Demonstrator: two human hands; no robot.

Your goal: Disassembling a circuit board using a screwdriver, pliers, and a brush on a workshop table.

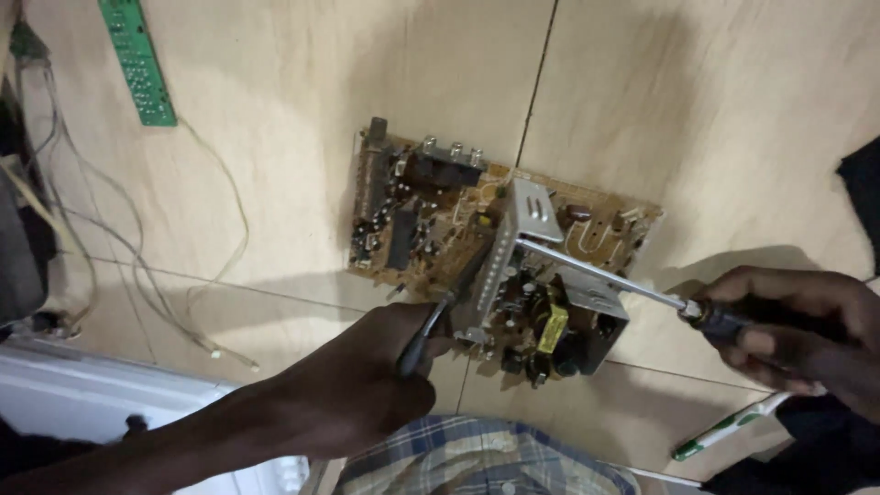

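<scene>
A tan circuit board (431,215) crowded with parts lies on a pale tiled floor. A bent metal bracket (527,220) stands on it, beside a yellow transformer (553,328). My left hand (380,371) grips a dark-handled tool (423,335) whose tip rests at the board's near edge. My right hand (802,335) holds a screwdriver (605,280) by its dark handle; the long steel shaft reaches left and its tip touches the metal bracket.
A narrow green circuit strip (137,60) lies at the top left with thin pale wires (147,266) trailing down the floor. A green and white pen-like stick (729,426) lies at the bottom right. Plaid cloth (477,458) shows at the bottom edge.
</scene>
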